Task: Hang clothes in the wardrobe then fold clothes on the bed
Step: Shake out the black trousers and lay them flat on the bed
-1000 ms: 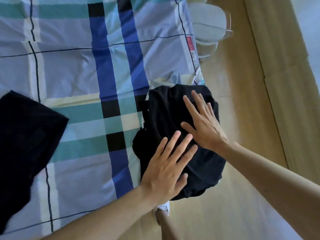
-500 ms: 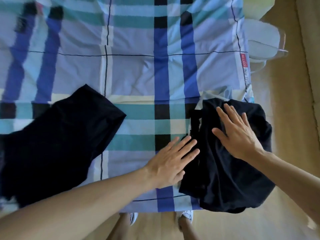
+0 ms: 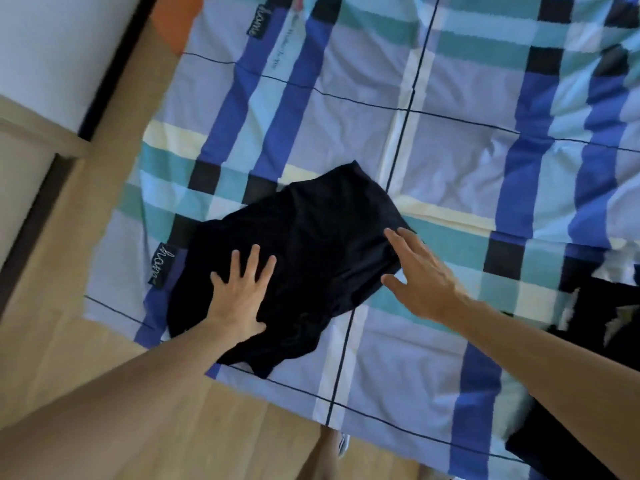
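Note:
A black garment (image 3: 311, 251) lies loosely spread on the checked bed sheet (image 3: 450, 150), near the bed's left corner. My left hand (image 3: 240, 292) rests flat on its lower left part with the fingers spread. My right hand (image 3: 420, 277) is at the garment's right edge, fingers straight and touching the cloth. A second black, folded garment (image 3: 595, 317) lies at the right edge of the view, partly cut off and partly behind my right forearm.
Wooden floor (image 3: 62, 306) runs along the bed's left and near sides. A white wall (image 3: 52, 46) with a dark strip stands at the upper left. My feet show at the bottom edge. The sheet beyond the garment is bare.
The view has swung left. Both hands left the folded black garment at the right and now lie on the other black garment.

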### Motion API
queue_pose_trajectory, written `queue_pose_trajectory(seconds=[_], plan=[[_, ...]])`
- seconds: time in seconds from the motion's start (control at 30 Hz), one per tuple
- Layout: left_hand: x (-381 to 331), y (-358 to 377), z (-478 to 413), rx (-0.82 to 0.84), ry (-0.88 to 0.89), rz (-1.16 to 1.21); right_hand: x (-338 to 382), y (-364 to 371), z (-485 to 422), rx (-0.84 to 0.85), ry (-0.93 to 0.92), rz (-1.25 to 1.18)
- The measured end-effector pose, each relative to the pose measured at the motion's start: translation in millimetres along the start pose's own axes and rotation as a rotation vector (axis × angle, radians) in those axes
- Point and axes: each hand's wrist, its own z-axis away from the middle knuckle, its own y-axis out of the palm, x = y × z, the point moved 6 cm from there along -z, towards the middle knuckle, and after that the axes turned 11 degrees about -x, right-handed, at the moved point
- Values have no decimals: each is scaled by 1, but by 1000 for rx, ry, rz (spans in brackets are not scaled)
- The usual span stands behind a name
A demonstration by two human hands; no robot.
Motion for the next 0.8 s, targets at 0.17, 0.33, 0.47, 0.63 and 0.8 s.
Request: queue_pose_trajectory(seconds=[0.17, 0.33, 0.47, 0.63, 0.8], plan=[[44, 23, 3, -142, -79, 94, 53, 46, -10, 131, -45, 32], [60, -31, -19, -359, -203, 631, 83, 64, -4, 202, -77, 8], [16, -114, -7, -328, 70, 1184, 109, 55, -8, 66, -45, -282], [-41, -170, 14, -140, 256, 1324, 90, 22, -19, -69, 159, -492], [-37, -132, -1, 70, 109, 1309, 29, -31, -12, -136, 407, -646]])
